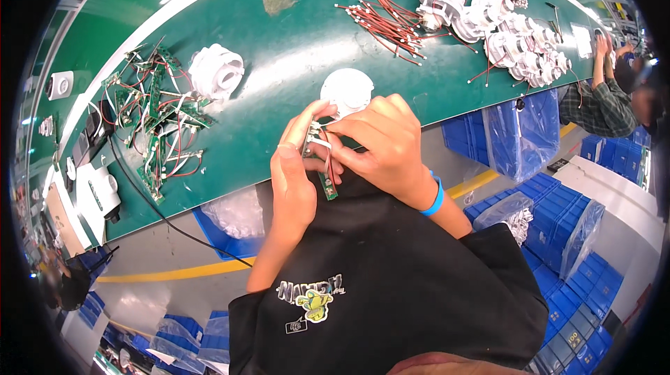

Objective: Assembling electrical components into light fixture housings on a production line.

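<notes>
My left hand (293,172) grips a small green circuit board (322,169) held upright near the green table's front edge. My right hand (380,141), with a blue wristband, pinches a red wire with a white connector at the top of that board. Both hands touch the board. Just beyond my fingers a white round plastic housing (347,89) lies on the green table (279,61).
A pile of green circuit boards with red wires (157,120) lies at the left, beside another white housing (216,71). Loose red wires (391,19) and several white housings (516,40) sit further along. Another person (604,92) works at the right. Blue crates (572,235) stand below.
</notes>
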Tool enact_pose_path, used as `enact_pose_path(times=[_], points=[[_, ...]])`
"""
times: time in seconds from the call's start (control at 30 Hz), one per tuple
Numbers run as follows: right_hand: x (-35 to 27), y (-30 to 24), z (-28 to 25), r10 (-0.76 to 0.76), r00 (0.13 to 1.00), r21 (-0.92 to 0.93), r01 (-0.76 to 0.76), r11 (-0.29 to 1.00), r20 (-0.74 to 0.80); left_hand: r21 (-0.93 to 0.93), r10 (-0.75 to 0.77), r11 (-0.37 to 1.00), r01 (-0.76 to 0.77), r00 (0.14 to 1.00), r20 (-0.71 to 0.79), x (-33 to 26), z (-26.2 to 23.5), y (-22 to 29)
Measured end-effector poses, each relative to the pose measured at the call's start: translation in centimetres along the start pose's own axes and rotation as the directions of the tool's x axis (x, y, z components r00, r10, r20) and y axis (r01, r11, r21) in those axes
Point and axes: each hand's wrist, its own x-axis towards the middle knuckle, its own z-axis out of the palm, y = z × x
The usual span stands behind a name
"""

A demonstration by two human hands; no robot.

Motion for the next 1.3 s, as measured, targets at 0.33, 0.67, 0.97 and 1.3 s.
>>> enact_pose_path(times=[0.33,0.67,0.97,1.3], points=[[-1.3,0.1,1.3,-0.024,0.994,0.068,0.032,0.997,-0.108,-0.031,-0.008,1.000,0.006,0.998,-0.058,-0.5,1.1,0.4],[-0.9,-0.1,0.8,0.037,0.998,0.133,-0.031,0.991,-0.041,-0.119,0.031,0.992,-0.029,0.999,0.012,0.2,-0.3,-1.1],[-2.8,3.0,-0.6,0.425,0.885,0.493,-0.460,0.738,0.190,0.780,0.396,0.411,-0.472,0.863,0.314,3.5,-0.5,-0.4],[-6.1,6.9,-3.0,0.550,0.834,0.759,-0.379,0.529,0.033,0.403,-0.024,0.885,-0.235,0.839,0.544,9.5,1.7,3.0]])
